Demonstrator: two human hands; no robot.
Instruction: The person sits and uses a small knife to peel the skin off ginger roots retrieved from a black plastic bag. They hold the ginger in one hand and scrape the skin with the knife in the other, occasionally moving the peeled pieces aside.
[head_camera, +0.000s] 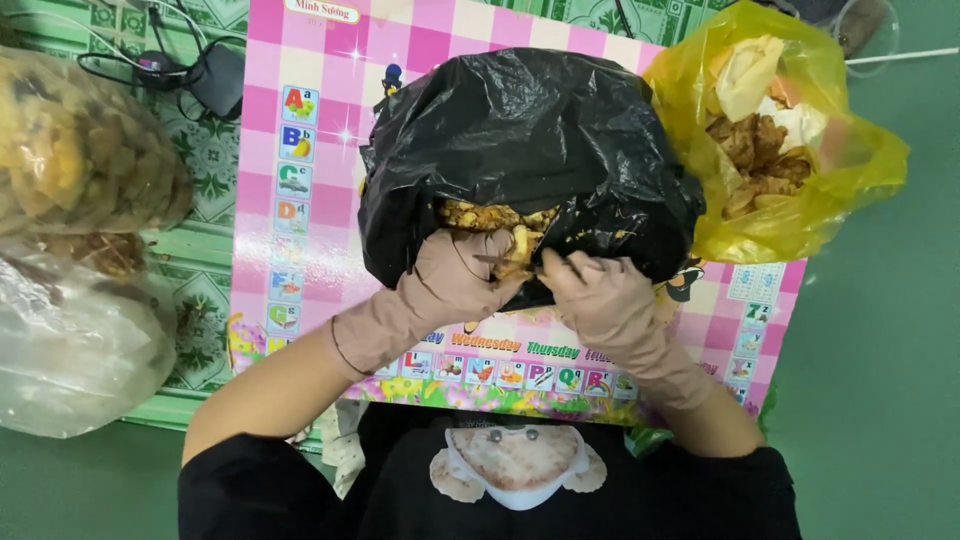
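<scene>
Centrally, two gloved hands meet at the near opening of a black plastic bag (520, 140). Left hand (455, 278): tan glove, fingers curled about a pale yellowish piece (518, 250) at the bag's mouth, grasping it. Right hand (590, 290): same glove, closed on a thin dark tool, possibly a small blade (500, 260), whose point runs leftward across to the piece; the tool is too slim to name with certainty. Both hands lie equally close to the piece, which sits directly between them, touching the left fingers, just ahead of the person's body. Its long axis looks roughly upright in the view, away from the person, though the fingers hide much of it. Behind it, more yellow-brown pieces (490, 213) show inside the bag's opening. Bag: bulky, crumpled, resting on a pink chequered play mat (300, 150) printed with letters and small pictures. Beyond the right hand, touching the black bag: a yellow plastic bag (800, 190) holding brownish scraps. Well to the left: a clear sack (80, 150) of similar yellow pieces, and a second clear sack (70, 340) nearer the person. Far left corner: a black charger with cable (215, 80) on a green patterned floor mat (200, 270).
</scene>
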